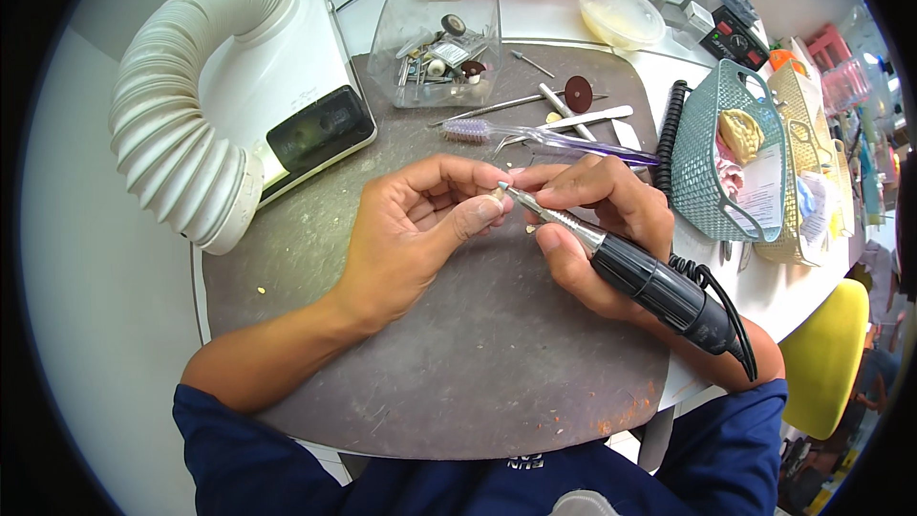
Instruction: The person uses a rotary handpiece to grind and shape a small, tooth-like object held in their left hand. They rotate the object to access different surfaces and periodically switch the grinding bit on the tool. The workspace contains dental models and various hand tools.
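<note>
Currently grinding, midway by the look of it | left hand [420, 229] is pinching a small pale piece [494, 199] at mat [458, 363] centre | right hand [597, 220] fingers are clamping a rotary handpiece [630, 268], tip touching piece | loose burs lying at 12 o'clock.

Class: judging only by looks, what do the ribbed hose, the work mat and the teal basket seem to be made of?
Hose: likely flexible plastic, white and matte; deep even ribs bend through a curve.
Mat: probably rubber or a similar soft sheet, dull dark grey-brown, with scuffs, dust and an orange stain near its edge.
Basket: moulded plastic, teal with a slight sheen; its walls are a regular open lattice.
</note>
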Motion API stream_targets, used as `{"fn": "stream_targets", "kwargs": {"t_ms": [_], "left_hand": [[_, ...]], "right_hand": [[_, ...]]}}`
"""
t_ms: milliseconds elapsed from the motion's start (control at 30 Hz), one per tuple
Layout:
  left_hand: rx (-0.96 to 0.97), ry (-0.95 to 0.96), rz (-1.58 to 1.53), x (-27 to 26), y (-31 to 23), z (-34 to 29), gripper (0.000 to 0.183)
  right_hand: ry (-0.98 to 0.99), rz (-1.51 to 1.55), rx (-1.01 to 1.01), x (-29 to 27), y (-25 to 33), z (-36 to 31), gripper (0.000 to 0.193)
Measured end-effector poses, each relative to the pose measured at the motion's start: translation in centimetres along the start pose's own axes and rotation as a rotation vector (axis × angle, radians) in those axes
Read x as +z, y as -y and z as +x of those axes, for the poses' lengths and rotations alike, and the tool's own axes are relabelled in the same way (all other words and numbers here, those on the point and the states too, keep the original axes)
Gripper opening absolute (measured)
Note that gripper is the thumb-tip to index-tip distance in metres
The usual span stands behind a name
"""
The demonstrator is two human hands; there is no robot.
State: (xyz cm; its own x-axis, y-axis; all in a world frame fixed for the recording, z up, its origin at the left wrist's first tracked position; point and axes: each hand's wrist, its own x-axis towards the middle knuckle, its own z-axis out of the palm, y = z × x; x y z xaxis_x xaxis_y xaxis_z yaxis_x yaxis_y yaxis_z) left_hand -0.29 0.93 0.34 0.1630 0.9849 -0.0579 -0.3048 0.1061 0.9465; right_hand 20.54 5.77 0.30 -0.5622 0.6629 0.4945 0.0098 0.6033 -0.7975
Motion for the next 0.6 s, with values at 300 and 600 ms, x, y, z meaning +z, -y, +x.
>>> {"fn": "stream_targets", "kwargs": {"t_ms": [300, 600], "left_hand": [[-0.042, 0.008, -0.013, -0.12, -0.27, 0.10, 0.020], [-0.037, 0.010, 0.011, -0.30, -0.05, 0.24, 0.021]], "right_hand": [[-0.123, 0.026, -0.048, 0.68, -0.78, 0.00, 0.024], [-0.041, 0.050, -0.033, 0.11, -0.32, 0.29, 0.024]]}}
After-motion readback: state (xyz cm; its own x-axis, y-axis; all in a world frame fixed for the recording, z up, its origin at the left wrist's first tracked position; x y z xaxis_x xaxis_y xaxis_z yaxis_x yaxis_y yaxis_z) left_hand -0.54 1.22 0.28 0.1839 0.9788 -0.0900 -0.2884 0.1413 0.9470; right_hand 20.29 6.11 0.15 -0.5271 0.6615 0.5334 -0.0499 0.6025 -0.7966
